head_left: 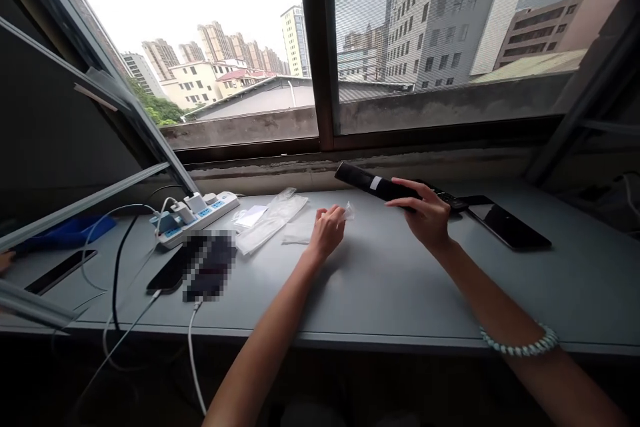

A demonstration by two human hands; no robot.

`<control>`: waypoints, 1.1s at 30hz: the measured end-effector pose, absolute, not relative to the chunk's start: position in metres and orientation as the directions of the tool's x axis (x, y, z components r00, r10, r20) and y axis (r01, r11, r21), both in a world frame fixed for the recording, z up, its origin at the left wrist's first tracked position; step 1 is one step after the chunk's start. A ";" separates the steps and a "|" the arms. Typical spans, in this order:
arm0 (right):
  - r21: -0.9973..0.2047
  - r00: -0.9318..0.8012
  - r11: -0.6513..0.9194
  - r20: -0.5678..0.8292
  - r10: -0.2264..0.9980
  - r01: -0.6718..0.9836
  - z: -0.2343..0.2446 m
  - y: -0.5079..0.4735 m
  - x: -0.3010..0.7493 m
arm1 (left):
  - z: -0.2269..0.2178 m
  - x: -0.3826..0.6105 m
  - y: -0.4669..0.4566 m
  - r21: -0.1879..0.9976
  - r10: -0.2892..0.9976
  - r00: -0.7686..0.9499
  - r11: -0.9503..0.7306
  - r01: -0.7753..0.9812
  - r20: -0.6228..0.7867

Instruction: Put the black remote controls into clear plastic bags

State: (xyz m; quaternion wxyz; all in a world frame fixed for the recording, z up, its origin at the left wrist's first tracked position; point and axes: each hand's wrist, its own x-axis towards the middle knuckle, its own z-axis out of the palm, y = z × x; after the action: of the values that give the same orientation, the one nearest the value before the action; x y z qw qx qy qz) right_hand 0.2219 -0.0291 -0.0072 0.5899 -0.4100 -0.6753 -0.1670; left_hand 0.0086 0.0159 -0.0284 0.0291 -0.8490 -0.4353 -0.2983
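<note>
My left hand (329,230) is closed on a clear plastic bag (297,234). The bag lies partly flat on the table, and a crumpled end sticks out past the fingertips. My right hand (425,213) holds a long black remote control (360,180) between thumb and fingers, tilted above the table. A small white label shows on the remote's face, and no buttons can be seen on that side. Behind the right hand lies another black remote with buttons (453,201), partly hidden by the fingers.
A dark tablet or large phone (510,223) lies at the right. More clear bags (273,221) with a white paper (251,215) lie left of centre. A power strip (210,211) with plugs, charging phones (173,271) and loose cables (193,340) occupy the left. A window frame (325,80) stands behind.
</note>
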 end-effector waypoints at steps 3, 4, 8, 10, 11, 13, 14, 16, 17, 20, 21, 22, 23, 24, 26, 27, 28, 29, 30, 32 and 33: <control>-0.465 0.224 0.571 0.868 0.442 0.676 -0.005 -0.028 0.220 | -0.025 0.007 0.017 0.223 0.706 0.414 -0.621 0.751 0.574; -0.533 0.287 0.554 0.834 0.471 0.639 -0.004 -0.027 0.219 | -0.024 0.006 0.017 0.228 0.697 0.400 -0.624 0.747 0.595; -0.753 0.464 0.544 0.657 0.594 0.370 0.001 -0.025 0.218 | -0.019 0.007 0.014 0.247 0.654 0.334 -0.632 0.734 0.679; -0.830 0.563 0.534 0.522 0.640 0.163 0.003 -0.023 0.219 | -0.018 0.008 0.013 0.255 0.642 0.321 -0.639 0.726 0.696; -0.855 0.613 0.515 0.437 0.659 0.056 0.004 -0.022 0.220 | -0.018 0.008 0.013 0.260 0.642 0.324 -0.644 0.720 0.695; -0.881 0.676 0.451 0.245 0.695 -0.143 0.007 -0.021 0.224 | -0.019 0.009 0.013 0.274 0.656 0.337 -0.647 0.712 0.675; -0.886 0.681 0.405 0.153 0.716 -0.227 0.009 -0.020 0.225 | -0.020 0.009 0.013 0.282 0.672 0.343 -0.640 0.714 0.656; -0.886 0.644 0.312 0.021 0.765 -0.342 0.011 -0.020 0.228 | -0.023 0.009 0.014 0.295 0.707 0.341 -0.612 0.733 0.620; -0.886 0.616 0.276 -0.013 0.788 -0.371 0.011 -0.020 0.230 | -0.024 0.009 0.014 0.301 0.720 0.333 -0.597 0.743 0.609; -0.894 0.563 0.241 -0.015 0.826 -0.377 0.011 -0.021 0.230 | -0.024 0.010 0.012 0.329 0.724 0.304 -0.591 0.736 0.620; -0.899 0.560 0.246 0.000 0.828 -0.363 0.011 -0.022 0.229 | -0.024 0.010 0.011 0.336 0.713 0.297 -0.601 0.725 0.635; -0.903 0.561 0.255 0.018 0.828 -0.347 0.010 -0.022 0.228 | -0.023 0.012 0.009 0.336 0.701 0.292 -0.610 0.717 0.651; -0.906 0.561 0.266 0.039 0.827 -0.330 0.010 -0.022 0.228 | -0.022 0.013 0.007 0.326 0.689 0.288 -0.615 0.718 0.666; -0.907 0.558 0.276 0.057 0.828 -0.318 0.009 -0.022 0.227 | -0.021 0.014 0.005 0.305 0.678 0.290 -0.615 0.727 0.675; -0.905 0.545 0.286 0.074 0.835 -0.316 0.008 -0.021 0.226 | -0.019 0.018 0.001 0.243 0.670 0.321 -0.606 0.758 0.670; -0.901 0.541 0.289 0.075 0.838 -0.323 0.008 -0.021 0.226 | -0.018 0.019 -0.001 0.214 0.672 0.344 -0.603 0.768 0.656; -0.899 0.542 0.293 0.076 0.837 -0.326 0.007 -0.021 0.226 | -0.018 0.021 -0.003 0.194 0.675 0.367 -0.604 0.773 0.640; -0.899 0.553 0.299 0.079 0.829 -0.320 0.007 -0.021 0.227 | -0.018 0.022 -0.005 0.185 0.681 0.382 -0.605 0.775 0.625; -0.902 0.574 0.309 0.088 0.814 -0.300 0.007 -0.021 0.227 | -0.018 0.023 -0.006 0.186 0.687 0.392 -0.606 0.773 0.612; -0.914 0.618 0.332 0.124 0.776 -0.233 0.006 -0.022 0.228 | -0.020 0.024 -0.007 0.194 0.698 0.405 -0.610 0.768 0.591; -0.920 0.631 0.340 0.148 0.761 -0.194 0.006 -0.022 0.228 | -0.020 0.025 -0.007 0.193 0.701 0.415 -0.614 0.765 0.580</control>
State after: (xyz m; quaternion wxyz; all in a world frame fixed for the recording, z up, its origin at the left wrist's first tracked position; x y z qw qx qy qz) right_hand 0.2278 -0.0225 0.0060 0.7637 -0.4820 -0.2943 0.3126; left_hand 0.0249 -0.0069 -0.0203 0.0508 -0.8396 -0.4365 -0.3192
